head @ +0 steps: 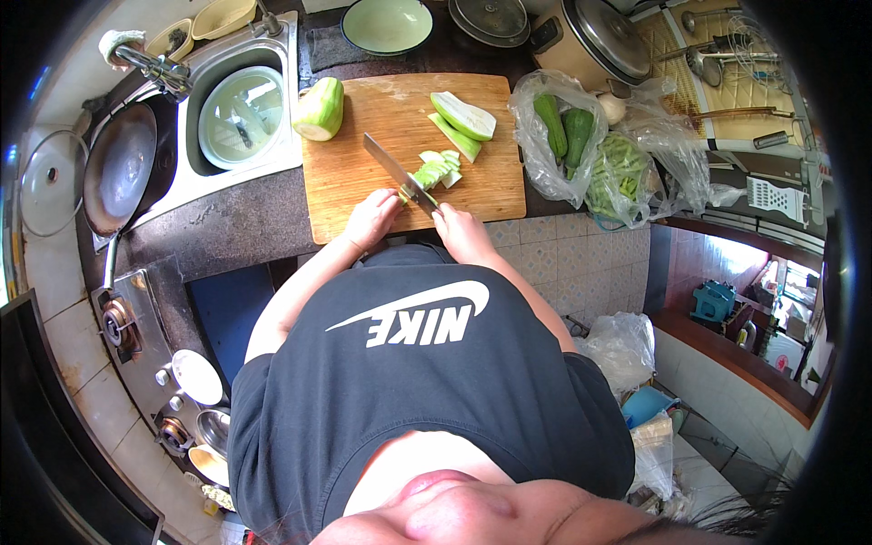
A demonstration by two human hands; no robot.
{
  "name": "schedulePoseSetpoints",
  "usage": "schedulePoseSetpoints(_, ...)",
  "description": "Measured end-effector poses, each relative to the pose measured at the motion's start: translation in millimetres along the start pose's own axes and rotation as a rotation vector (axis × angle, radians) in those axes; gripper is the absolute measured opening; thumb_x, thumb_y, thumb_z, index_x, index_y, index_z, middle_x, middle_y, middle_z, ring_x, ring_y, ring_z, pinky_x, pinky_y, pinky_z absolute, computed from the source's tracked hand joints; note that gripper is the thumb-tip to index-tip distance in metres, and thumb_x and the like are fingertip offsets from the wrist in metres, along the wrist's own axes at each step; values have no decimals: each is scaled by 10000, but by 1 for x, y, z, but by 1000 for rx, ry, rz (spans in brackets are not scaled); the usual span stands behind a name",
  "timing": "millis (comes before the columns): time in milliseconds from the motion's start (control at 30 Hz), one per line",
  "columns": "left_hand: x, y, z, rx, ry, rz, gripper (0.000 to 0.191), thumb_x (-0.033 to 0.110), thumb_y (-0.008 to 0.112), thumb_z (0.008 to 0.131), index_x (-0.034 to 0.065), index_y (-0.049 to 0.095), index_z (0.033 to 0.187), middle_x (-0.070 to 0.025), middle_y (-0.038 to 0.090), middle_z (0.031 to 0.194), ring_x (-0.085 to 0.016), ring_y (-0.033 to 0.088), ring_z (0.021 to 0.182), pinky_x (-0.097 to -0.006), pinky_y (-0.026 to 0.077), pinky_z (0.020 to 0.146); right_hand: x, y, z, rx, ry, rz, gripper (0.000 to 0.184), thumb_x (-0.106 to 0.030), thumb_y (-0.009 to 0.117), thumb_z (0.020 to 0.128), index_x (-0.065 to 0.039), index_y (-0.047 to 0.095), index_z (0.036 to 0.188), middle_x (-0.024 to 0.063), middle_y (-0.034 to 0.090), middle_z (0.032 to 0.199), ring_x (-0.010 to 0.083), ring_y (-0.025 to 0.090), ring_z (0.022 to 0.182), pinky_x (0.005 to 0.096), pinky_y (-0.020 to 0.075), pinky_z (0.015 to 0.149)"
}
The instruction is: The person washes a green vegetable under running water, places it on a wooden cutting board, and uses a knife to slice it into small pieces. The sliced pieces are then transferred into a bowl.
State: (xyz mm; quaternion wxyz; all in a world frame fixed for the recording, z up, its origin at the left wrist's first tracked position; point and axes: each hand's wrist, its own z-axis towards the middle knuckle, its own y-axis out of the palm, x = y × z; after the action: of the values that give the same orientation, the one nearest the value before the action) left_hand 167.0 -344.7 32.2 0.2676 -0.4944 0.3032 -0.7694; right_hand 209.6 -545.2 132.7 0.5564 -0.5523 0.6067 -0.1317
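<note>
My right hand (463, 233) grips the handle of a kitchen knife (388, 161), whose broad blade slants up and left over a wooden cutting board (340, 177). At the blade's left side, the fingertips of my left hand (373, 214) hold a strip of pale green gourd (403, 197), mostly hidden by fingers and blade. Thin gourd slices (437, 169) lie in a loose heap right of the knife. Farther back are two long gourd wedges (466, 117), one partly over the other. A large cut gourd piece (319, 112) rests at the board's left edge.
Left of the board, a water-filled basin (240, 122) sits in the steel sink (293, 82). A wok (121, 163) stands beyond it. On the right are plastic bags with green gourds (575, 133) and green beans (613, 177). An enamel bowl (386, 26) and a large pot (593, 44) stand behind.
</note>
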Motion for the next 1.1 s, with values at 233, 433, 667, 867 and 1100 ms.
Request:
schedulePoseSetpoints(233,-1,0,0,-17,-3,3,188,144,607,809,53,564,967,-118,576,1025,-296,575,935,-361,518,756,-10,-6,-9,-53,21,-27,232,-275,464,942,-52,532,931,228,631,794,417,613,772,499,474,662)
schedulePoseSetpoints(433,1,-2,1,-13,-2,-7,177,135,602,805,55,558,956,-117,568,1022,-295,570,932,-361,515,756,-9,-3,-9,-47,16,-26,230,-271,461,941,-52,528,926,227,632,793,418,613,769,501,474,661)
schedulePoseSetpoints(667,3,-3,1,-5,-16,-2,159,129,608,798,59,556,932,-110,575,1030,-293,574,928,-364,522,735,-6,12,5,-65,-26,-59,230,-266,443,946,-51,517,916,229,633,790,419,614,767,510,474,670)
schedulePoseSetpoints(867,5,-4,2,33,-18,-13,151,92,644,785,79,591,926,-99,597,977,-279,594,884,-349,522,725,5,29,17,-12,-39,-57,236,-270,444,944,-51,524,906,224,631,753,417,616,734,512,482,644)
schedulePoseSetpoints(1100,5,-4,1,36,-25,-1,171,100,657,778,80,598,937,-95,603,983,-278,598,893,-351,525,737,8,22,13,-11,35,1,242,-282,463,944,-52,537,932,226,639,807,410,617,779,495,480,673)
